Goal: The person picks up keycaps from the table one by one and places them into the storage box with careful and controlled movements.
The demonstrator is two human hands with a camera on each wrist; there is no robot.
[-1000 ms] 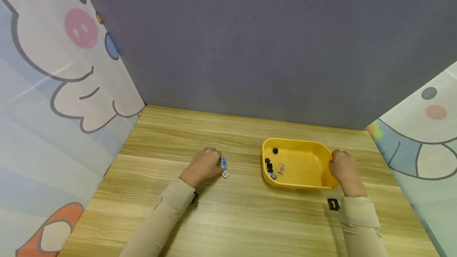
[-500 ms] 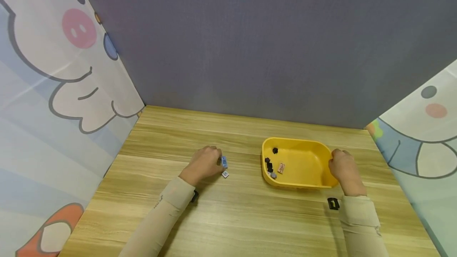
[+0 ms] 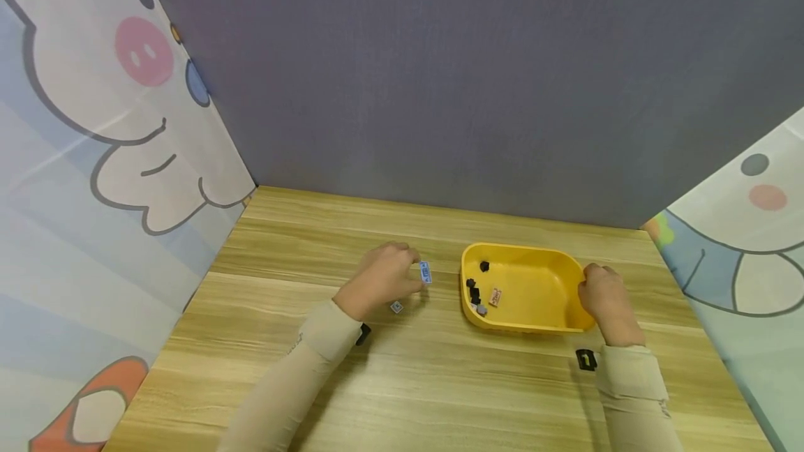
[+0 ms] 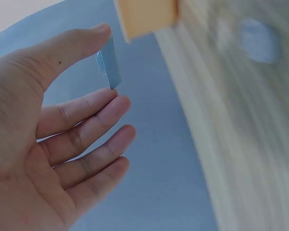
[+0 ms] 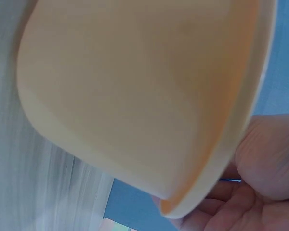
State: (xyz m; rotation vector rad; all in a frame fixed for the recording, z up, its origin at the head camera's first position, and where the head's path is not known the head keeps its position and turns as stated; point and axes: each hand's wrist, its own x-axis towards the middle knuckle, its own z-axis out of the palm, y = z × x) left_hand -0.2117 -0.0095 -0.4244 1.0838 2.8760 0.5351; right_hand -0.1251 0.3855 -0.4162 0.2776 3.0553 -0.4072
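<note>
Between thumb and index fingertip my left hand [image 3: 380,277] pinches a small flat blue rectangular piece with printed marks [image 3: 426,272], held up just left of the bin. In the left wrist view the blue piece [image 4: 111,65] appears nearly edge-on, and the other fingers extend loosely below it. My right hand [image 3: 606,298] grips the right rim of a yellow plastic bin [image 3: 524,328]. The right wrist view has the bin's outer wall [image 5: 120,96] up close, with the right hand [image 5: 267,192] at its rim; some fingertips are hidden.
A small whitish square tile [image 3: 396,307] lies on the wooden table [image 3: 440,382] beneath the left hand. Inside the bin, several small black pieces [image 3: 474,293], a grey piece [image 3: 481,310] and a pinkish rectangular piece [image 3: 495,297] sit toward the left. A grey panel [image 3: 414,89] stands behind.
The left hand has lifted the blue piece from beside the whitish tile and carried it right, toward the bin. Right hand and bin stay where they were.
</note>
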